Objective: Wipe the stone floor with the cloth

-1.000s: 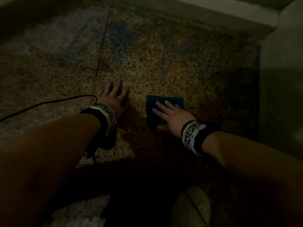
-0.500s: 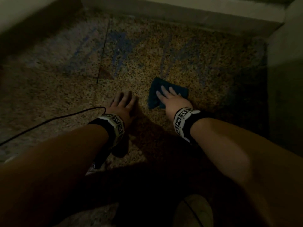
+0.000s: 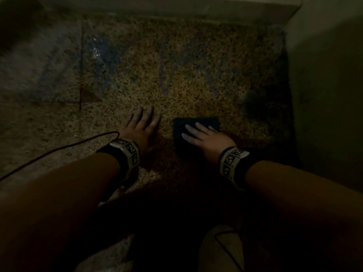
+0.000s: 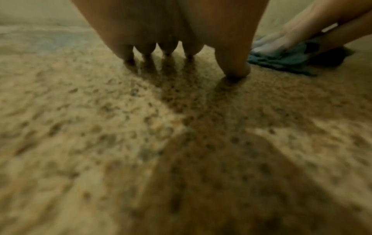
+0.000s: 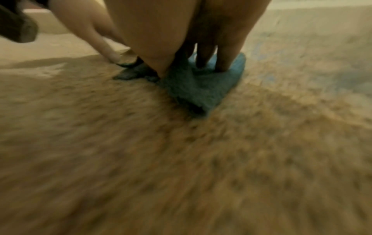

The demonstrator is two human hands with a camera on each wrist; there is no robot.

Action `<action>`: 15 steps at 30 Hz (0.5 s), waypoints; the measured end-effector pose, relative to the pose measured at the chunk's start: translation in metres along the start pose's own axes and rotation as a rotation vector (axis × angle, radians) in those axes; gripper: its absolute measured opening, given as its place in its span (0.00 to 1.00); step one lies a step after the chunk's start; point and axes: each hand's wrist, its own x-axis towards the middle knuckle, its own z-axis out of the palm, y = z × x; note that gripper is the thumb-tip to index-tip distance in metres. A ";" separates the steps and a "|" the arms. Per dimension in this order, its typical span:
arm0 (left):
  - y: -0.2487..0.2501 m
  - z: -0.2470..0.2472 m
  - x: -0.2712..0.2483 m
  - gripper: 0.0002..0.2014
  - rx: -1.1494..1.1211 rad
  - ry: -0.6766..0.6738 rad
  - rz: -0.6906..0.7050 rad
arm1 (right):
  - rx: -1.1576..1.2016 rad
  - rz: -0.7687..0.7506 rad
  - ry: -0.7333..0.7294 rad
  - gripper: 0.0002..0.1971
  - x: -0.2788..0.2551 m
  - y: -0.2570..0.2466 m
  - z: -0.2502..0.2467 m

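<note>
A: Where is the cloth [image 3: 196, 124]?
B: Flat on the speckled stone floor [image 3: 186, 79], just right of the left hand [image 3: 141, 126].
A: Grip state?
B: Right hand [image 3: 206, 137] presses the cloth, fingers straight. Left hand spread flat, fingertips [image 4: 128, 60] on the floor, holding nothing.

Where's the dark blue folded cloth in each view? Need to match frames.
Head: dark blue folded cloth right of centre, under the right hand.
Left wrist: upper right, beyond the thumb.
Right wrist: centre, under the fingers.
Shared landmark: the left hand, flat on the speckled stone floor beside it.
</note>
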 end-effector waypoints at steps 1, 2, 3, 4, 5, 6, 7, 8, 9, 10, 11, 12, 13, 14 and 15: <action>0.000 -0.001 0.000 0.43 -0.009 -0.003 0.000 | 0.004 0.019 0.013 0.41 0.003 0.002 -0.003; 0.000 -0.002 0.000 0.43 -0.024 -0.006 0.000 | 0.019 0.049 0.033 0.41 0.008 0.003 -0.008; 0.001 -0.002 -0.001 0.43 -0.035 -0.011 0.002 | 0.043 0.088 0.058 0.41 0.015 0.003 -0.014; 0.001 -0.003 -0.001 0.43 -0.040 -0.015 0.002 | 0.069 0.125 0.080 0.41 0.022 0.003 -0.020; 0.001 -0.002 0.000 0.44 -0.040 -0.019 0.001 | 0.093 0.153 0.097 0.41 0.029 0.002 -0.026; 0.001 -0.002 0.000 0.44 -0.038 -0.023 -0.002 | 0.109 0.174 0.107 0.42 0.033 0.002 -0.031; 0.001 -0.002 0.001 0.44 -0.038 -0.026 -0.006 | 0.115 0.186 0.114 0.42 0.036 0.001 -0.035; 0.001 -0.003 0.000 0.44 -0.041 -0.030 -0.009 | 0.116 0.190 0.119 0.42 0.038 0.001 -0.037; 0.002 -0.004 0.000 0.43 -0.047 -0.034 -0.012 | 0.115 0.191 0.122 0.42 0.039 0.001 -0.037; 0.003 -0.005 -0.001 0.41 -0.053 -0.036 -0.015 | 0.113 0.191 0.128 0.42 0.039 0.001 -0.037; 0.004 -0.006 -0.001 0.40 -0.062 -0.038 -0.019 | 0.108 0.190 0.135 0.42 0.038 0.001 -0.036; 0.005 -0.005 -0.002 0.40 -0.073 -0.038 -0.022 | 0.103 0.188 0.145 0.41 0.038 0.001 -0.035; 0.006 -0.005 -0.002 0.40 -0.086 -0.034 -0.026 | 0.102 0.186 0.151 0.41 0.038 0.000 -0.034; 0.007 -0.004 -0.003 0.40 -0.101 -0.030 -0.029 | 0.103 0.186 0.150 0.41 0.038 0.000 -0.033; 0.008 -0.003 -0.004 0.40 -0.120 -0.027 -0.033 | 0.103 0.186 0.141 0.42 0.039 -0.001 -0.033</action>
